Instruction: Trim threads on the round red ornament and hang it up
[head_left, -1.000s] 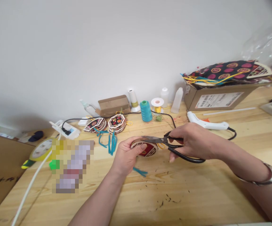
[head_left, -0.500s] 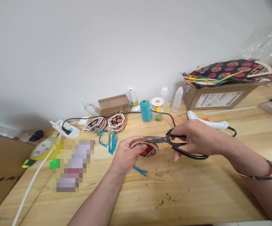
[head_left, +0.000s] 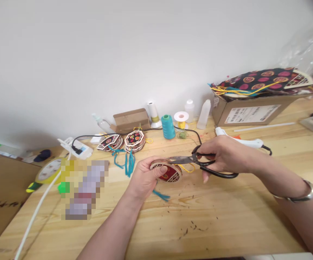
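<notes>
Above the middle of the wooden bench (head_left: pixel 240 220), my left hand (head_left: pixel 145 176) grips a round lattice-faced ornament (head_left: pixel 174 176), thumb across its face, teal tassel (head_left: pixel 162 196) hanging below. My right hand (head_left: pixel 221 157) is closed around black-handled scissors (head_left: pixel 191 159), blades at the ornament's upper edge; I cannot tell whether they touch. It looks light and stiff, the thin fretwork probably fragile, so the rim seems the safest hold.
</notes>
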`<state>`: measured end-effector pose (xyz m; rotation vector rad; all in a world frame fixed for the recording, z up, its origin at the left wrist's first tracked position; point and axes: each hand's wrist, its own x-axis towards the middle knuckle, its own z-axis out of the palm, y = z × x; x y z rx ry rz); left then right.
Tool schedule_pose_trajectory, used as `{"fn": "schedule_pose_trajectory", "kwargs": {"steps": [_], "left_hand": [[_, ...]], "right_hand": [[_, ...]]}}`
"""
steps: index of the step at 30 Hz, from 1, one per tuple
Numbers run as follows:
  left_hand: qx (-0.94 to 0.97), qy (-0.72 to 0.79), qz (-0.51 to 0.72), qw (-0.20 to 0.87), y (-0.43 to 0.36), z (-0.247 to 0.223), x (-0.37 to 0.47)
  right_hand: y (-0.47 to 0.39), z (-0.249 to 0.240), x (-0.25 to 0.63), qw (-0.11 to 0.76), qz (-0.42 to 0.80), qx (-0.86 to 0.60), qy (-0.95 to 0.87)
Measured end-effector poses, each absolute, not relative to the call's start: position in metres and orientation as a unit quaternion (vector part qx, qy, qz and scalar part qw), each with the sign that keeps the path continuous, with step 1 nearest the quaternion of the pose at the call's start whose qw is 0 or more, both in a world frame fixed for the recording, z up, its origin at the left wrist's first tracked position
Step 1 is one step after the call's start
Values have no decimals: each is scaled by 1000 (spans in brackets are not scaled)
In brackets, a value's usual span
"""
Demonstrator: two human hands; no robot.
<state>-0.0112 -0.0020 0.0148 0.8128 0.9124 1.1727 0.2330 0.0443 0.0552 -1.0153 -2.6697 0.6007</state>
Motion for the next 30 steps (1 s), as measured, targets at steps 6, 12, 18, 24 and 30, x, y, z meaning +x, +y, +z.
{"fn": "schedule_pose_trajectory", "kwargs": {"steps": [6, 12, 18, 24, 30], "left_hand": [[351, 401, 510, 675, -3, 16, -11], [353, 413, 515, 663, -3, 15, -11], [355, 408, 519, 662, -2, 15, -11], [354, 408, 514, 667, -1, 12, -12], [360, 417, 509, 662, -1, 12, -12]], "right_hand": [[47, 53, 234, 114, 207, -338, -911], [47, 49, 234, 117, 199, -331, -915], [47, 49, 234, 134, 166, -328, -920], [47, 46, 230, 139, 147, -349, -915], [46, 42, 228, 159, 155, -385, -896]]}}
